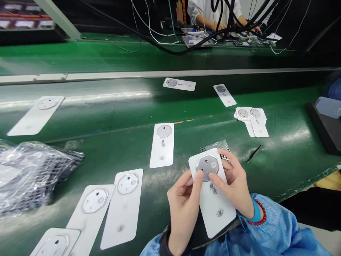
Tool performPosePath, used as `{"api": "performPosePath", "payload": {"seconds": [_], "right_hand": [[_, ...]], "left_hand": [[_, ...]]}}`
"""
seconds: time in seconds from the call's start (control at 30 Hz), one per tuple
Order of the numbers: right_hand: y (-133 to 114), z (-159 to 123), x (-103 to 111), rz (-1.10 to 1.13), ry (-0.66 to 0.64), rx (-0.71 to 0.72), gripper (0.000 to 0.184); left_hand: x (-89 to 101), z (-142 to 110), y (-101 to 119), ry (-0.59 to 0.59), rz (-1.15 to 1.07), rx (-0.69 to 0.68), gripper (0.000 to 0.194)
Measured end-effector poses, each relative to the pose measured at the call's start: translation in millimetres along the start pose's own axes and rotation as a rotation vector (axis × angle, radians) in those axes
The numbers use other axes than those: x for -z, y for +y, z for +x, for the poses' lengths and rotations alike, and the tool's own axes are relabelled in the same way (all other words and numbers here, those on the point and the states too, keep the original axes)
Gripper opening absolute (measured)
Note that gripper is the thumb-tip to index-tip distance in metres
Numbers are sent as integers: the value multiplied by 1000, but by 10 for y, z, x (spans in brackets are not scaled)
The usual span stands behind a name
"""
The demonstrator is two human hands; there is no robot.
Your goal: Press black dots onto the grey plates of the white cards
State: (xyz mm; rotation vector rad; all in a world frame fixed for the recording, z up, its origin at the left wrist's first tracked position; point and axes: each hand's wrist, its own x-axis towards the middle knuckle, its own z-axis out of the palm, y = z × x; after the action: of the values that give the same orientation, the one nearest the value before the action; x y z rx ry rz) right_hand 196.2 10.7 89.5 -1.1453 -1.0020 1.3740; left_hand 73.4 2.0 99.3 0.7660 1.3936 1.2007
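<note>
Both my hands hold a white phone back cover [217, 209] at a tilt over the bench's near edge. It has a silver camera plate with round holes, dark lettering below and a small round emblem. My left hand [185, 206] grips its left edge, thumb at the camera plate's lower left. My right hand [236, 181] grips the right edge, its thumb pressed at the plate's lower rim. Behind the cover lies a clear bag with black dots [217, 145], partly hidden. A similar cover [162, 154] lies flat to the left, and another cover [121, 209] lies nearer.
A dark pen-like tool [255, 154] and overlapping covers [259, 128] lie to the right. More covers are spread over the green bench [112, 142]. A plastic bag [34, 174] sits at left, a dark tray [323, 131] at right. Behind hanging cables [181, 52], another person [210, 16] works.
</note>
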Motion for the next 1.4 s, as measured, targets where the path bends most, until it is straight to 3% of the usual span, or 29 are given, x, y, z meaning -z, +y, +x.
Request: {"api": "performPosePath", "payload": {"seconds": [0.17,0.3,0.4,0.47,0.6,0.67,0.73,0.8,0.9,1.03,1.13,1.23,1.4], "right_hand": [[66,-36,-21,41,38,64,49],[160,116,146,40,2,155,60],[93,524,602,-252,68,260,54],[-39,883,1052,-507,233,312,54],[-268,1499,1902,-731,393,259,43],[-294,1648,2159,-862,431,200,33],[-286,1694,2278,-993,443,152,30],[-287,1708,2265,-1121,440,126,32],[-337,1860,2017,-1291,390,114,36],[-385,2455,1432,-1420,297,56,34],[-364,2921,1100,-1435,335,-65,34],[-350,3142,1018,-1395,379,-161,34],[-451,3070,1151,-1233,351,-175,32]], "left_hand": [[-68,-24,-9,33,134,-118,32],[-137,151,-37,-134,139,-124,37],[-197,414,-15,-187,239,-233,47],[-200,599,-44,-135,308,-319,50],[-125,845,-324,-84,483,-404,42],[-94,883,-525,-106,580,-470,35],[-81,886,-698,-120,623,-530,32],[-71,879,-815,-96,624,-547,31],[-26,890,-901,-52,615,-532,33],[73,946,-994,-55,627,-508,34],[127,982,-1088,-97,648,-513,34],[122,979,-1132,-113,623,-491,33],[3,886,-953,-7,413,-401,33]]}}
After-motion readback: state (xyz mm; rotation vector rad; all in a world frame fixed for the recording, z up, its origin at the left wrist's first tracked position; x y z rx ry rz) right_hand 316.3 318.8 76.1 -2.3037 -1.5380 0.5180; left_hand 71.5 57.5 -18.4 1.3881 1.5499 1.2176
